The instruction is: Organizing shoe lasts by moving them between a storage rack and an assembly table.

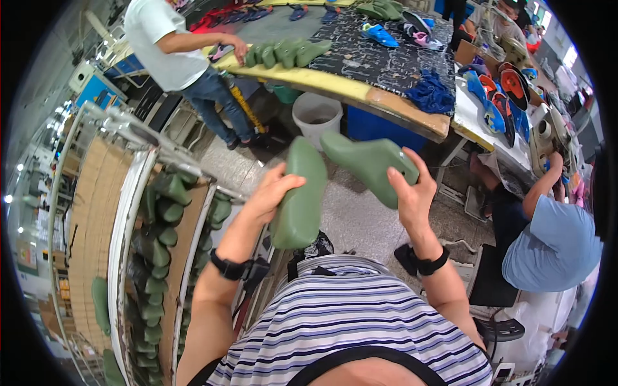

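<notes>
In my left hand [275, 192] is a green shoe last [301, 199], its smooth sole side facing up, the thumb lying across it and the fingers behind its edge. My right hand [413, 190] grips a second green shoe last [367, 159] by its heel end, thumb on one side and fingers on the other. The toe of that last points up and left, close to the top of the first one. Both lasts are held up in front of my body, above the floor.
At left stands a rack [135, 212] packed with green lasts [158, 251]. Ahead, a worktable [360, 96] carries a row of lasts [283, 53], shoes and a blue cloth [432, 91]. Below it is a white bucket [317, 119]. One person stands at far left; another sits at right beside shoes.
</notes>
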Tool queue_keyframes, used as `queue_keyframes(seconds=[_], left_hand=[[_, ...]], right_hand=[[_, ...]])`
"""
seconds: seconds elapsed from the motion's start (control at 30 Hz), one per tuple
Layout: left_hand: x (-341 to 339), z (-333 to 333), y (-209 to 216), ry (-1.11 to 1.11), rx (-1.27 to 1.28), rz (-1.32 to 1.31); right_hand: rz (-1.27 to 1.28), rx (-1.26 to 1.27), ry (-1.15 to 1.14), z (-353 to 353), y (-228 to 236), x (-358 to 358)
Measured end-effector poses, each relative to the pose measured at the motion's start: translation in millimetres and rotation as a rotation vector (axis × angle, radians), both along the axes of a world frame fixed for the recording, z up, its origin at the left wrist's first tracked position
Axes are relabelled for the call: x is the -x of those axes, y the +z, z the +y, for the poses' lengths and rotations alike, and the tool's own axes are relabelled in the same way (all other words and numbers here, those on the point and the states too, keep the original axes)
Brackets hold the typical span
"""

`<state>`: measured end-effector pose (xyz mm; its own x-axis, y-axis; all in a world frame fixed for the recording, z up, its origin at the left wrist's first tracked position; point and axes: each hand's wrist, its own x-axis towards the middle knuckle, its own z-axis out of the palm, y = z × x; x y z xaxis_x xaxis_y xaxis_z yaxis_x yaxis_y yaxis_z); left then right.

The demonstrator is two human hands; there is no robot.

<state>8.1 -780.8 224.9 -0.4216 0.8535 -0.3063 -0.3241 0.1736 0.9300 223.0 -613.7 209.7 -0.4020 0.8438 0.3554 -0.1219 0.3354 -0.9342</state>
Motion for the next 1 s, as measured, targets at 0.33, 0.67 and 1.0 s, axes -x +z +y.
queue_keyframes(seconds=[0.33, 0.67, 1.0], left_hand=[[79, 255, -100, -0.236, 0.266, 0.091], [245, 510, -96, -0.345, 0.430, 1.117], [275, 561, -181, -0.203, 0.203, 0.986]], right_hand=[[-0.055, 0.348, -0.393, 113, -79, 28], [-0.088, 0.031, -0.555, 326, -99, 247], [-0.585, -0.110, -0.117, 418, -179, 326]])
